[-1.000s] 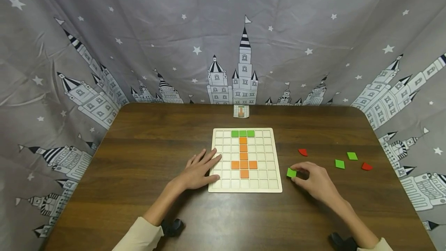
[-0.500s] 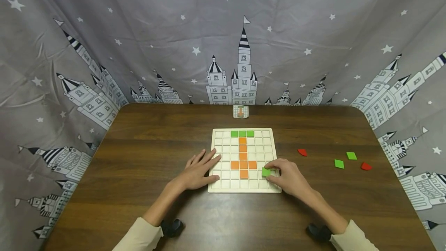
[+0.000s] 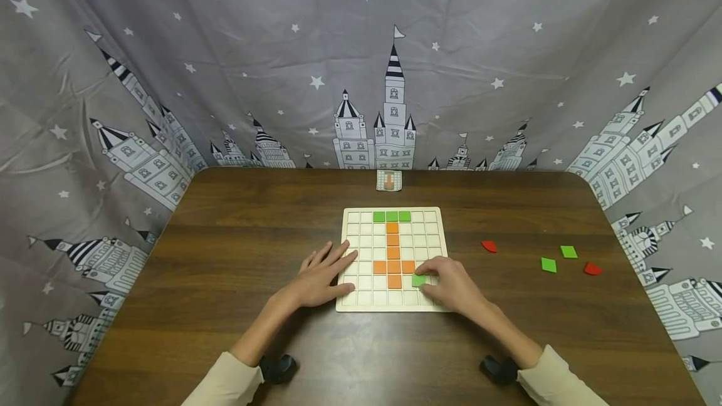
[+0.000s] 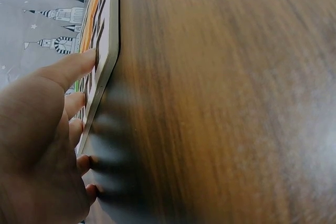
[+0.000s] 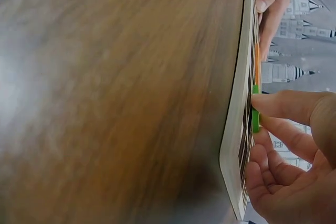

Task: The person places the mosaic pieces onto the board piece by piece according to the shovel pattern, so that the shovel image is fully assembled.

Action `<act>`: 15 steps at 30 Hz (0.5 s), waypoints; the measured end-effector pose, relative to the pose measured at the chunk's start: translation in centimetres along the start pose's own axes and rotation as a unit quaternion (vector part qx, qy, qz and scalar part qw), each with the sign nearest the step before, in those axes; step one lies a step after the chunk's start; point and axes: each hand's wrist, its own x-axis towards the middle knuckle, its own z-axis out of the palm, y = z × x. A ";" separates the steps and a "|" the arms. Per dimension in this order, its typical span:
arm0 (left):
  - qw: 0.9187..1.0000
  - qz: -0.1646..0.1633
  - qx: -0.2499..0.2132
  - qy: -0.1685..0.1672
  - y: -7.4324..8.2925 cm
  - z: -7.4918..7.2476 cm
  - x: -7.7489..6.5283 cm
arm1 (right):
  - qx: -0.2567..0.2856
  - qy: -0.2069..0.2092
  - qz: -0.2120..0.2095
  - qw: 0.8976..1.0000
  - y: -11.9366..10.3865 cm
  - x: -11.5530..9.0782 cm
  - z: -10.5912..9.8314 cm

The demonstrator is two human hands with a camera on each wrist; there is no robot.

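A pale grid board (image 3: 361,299) lies on the brown table, with orange square tiles (image 3: 393,252) forming a cross and a row of green tiles (image 3: 392,216) along its far edge. My right hand (image 3: 451,284) pinches a green square tile (image 3: 418,280) between thumb and finger, low over the board just right of the lowest orange tile. In the right wrist view the green tile (image 5: 255,109) sits close at the grid. My left hand (image 3: 318,277) rests with spread, straight fingers on the board's left edge; its thumb (image 4: 79,66) touches the rim in the left wrist view.
To the right lie two green tiles (image 3: 548,265) and two red quarter-round pieces (image 3: 489,246). A small printed card (image 3: 389,180) with a similar pattern lies at the table's back edge. Behind hangs a grey curtain (image 3: 271,49) with castles and stars.
My right hand has carried the green tile leftward from the table beside the board to over the grid near the orange tiles. The left hand has stayed in place.
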 end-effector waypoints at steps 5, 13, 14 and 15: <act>1.000 -0.003 0.000 0.000 -0.2 0.2 0.0 | 0.006 -0.006 -0.006 1.000 -0.3 0.3 0.2; 1.000 -0.004 0.007 0.002 -0.7 0.6 0.2 | 0.008 -0.011 0.002 1.000 -0.8 0.7 0.5; 1.000 -0.003 0.005 0.003 -0.6 0.6 0.2 | 0.008 -0.010 0.001 1.000 -0.9 0.7 0.6; 1.000 -0.001 0.001 0.004 -0.5 0.5 0.2 | 0.007 -0.009 0.001 1.000 -0.9 0.8 0.6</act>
